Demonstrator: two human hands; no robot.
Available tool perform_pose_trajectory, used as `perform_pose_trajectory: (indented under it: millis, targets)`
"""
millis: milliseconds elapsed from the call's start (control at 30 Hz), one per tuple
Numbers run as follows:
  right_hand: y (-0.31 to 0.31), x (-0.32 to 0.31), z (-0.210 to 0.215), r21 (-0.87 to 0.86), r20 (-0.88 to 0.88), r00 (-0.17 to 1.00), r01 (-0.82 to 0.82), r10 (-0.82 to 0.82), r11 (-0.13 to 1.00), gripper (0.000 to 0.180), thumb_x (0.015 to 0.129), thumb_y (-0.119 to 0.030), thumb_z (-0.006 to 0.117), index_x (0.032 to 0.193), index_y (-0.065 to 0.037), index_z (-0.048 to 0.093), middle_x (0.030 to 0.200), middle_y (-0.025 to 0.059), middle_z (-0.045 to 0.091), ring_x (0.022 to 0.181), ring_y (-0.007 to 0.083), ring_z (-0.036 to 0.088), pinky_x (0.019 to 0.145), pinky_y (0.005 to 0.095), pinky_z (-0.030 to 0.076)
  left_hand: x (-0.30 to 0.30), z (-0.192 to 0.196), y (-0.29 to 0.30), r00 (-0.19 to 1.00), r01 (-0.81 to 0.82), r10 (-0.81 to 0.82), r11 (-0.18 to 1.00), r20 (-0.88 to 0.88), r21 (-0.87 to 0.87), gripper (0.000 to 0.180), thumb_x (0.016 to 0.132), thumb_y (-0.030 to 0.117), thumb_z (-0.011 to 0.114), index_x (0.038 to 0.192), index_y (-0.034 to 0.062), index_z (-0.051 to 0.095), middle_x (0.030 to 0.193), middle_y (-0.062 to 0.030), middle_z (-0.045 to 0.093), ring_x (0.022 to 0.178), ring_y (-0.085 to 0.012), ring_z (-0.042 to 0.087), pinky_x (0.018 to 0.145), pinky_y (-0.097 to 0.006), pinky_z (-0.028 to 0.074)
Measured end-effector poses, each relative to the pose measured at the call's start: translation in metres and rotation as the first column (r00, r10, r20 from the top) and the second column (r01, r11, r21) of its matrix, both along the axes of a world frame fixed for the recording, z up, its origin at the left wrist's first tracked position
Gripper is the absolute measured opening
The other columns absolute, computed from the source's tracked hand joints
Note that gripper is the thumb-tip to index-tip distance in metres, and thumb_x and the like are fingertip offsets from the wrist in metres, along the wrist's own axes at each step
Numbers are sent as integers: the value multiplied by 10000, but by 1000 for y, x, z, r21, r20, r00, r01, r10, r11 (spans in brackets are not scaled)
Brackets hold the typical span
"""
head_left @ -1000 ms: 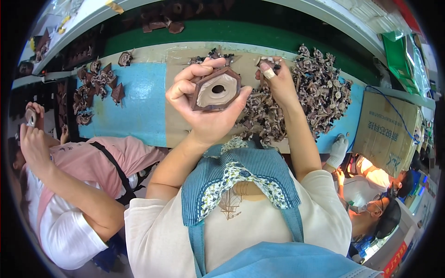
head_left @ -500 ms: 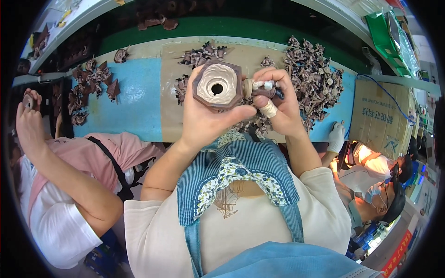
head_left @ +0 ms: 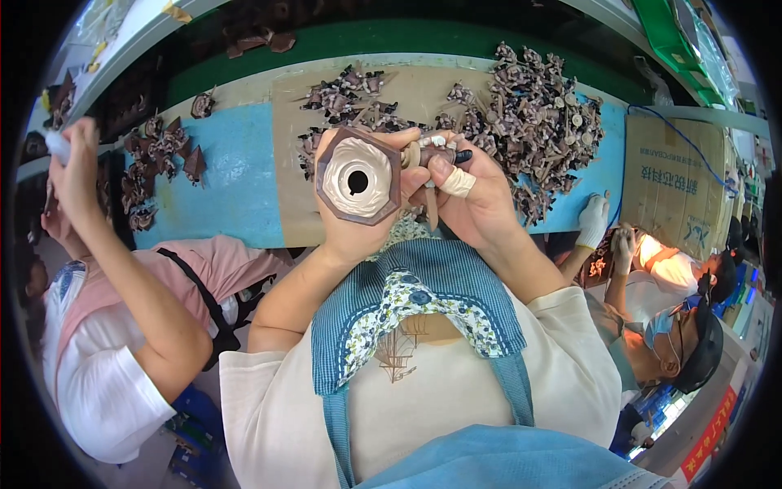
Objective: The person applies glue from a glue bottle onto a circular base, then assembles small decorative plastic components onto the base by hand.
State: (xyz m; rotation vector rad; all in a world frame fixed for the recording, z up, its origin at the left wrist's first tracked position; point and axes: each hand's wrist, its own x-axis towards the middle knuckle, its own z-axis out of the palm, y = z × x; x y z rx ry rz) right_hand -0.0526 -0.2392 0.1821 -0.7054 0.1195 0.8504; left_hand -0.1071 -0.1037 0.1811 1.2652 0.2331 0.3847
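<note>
My left hand [head_left: 354, 236] is wrapped round a hexagonal brown base [head_left: 336, 196], whose cream, rippled underside faces up and has a dark round hole. Close beside it, my right hand [head_left: 481, 200] pinches a small brown figurine [head_left: 437, 155] with a black tip. One finger of that hand is wrapped in pale tape [head_left: 458, 182]. The figurine's round pale end meets the edge of the base; whether they are joined I cannot tell. A thin brown blade-shaped piece [head_left: 432, 208] points down from between my hands.
A large heap of similar figurines [head_left: 538, 122] lies beyond my right hand, a smaller group [head_left: 346, 94] behind the base. Dark pieces [head_left: 163, 155] lie on the blue mat [head_left: 220, 179] at left. A cardboard box [head_left: 672, 191] stands at right. Co-workers sit on both sides, one wearing a white glove [head_left: 593, 220].
The base has moved left and slightly down. My right hand has shifted left, and the figurine's black tip now points right. The left co-worker's hand has risen.
</note>
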Motion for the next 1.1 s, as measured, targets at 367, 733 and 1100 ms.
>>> perform_pose_trajectory:
  millis: [367, 733, 1100]
  targets:
    - [-3, 9, -5, -199, 616, 787, 114, 33, 973, 319, 867, -144, 661, 1108, -53, 472, 982, 31, 561, 848, 79, 538, 747, 236, 458, 3, 9, 9, 994, 69, -46, 968, -99, 243, 458, 648, 47, 838, 1001, 11, 549, 944, -65, 639, 838, -115, 602, 746, -248, 483]
    - [0, 22, 2, -285, 776, 616, 152, 135, 946, 291, 867, -106, 646, 1097, -48, 476, 962, 4, 536, 892, 75, 510, 805, 237, 434, 11, 11, 18, 997, 40, -29, 986, -71, 163, 485, 629, 53, 852, 997, 20, 539, 980, -55, 617, 848, -114, 590, 752, -253, 477]
    - [-7, 29, 16, -319, 558, 817, 49, 146, 946, 279, 850, -103, 655, 1065, -54, 485, 961, 3, 523, 842, 69, 509, 738, 231, 438, 9, 11, 36, 978, 189, -192, 981, 78, 48, 726, 595, 93, 876, 1159, 8, 427, 1019, -71, 583, 956, -130, 568, 846, -271, 457]
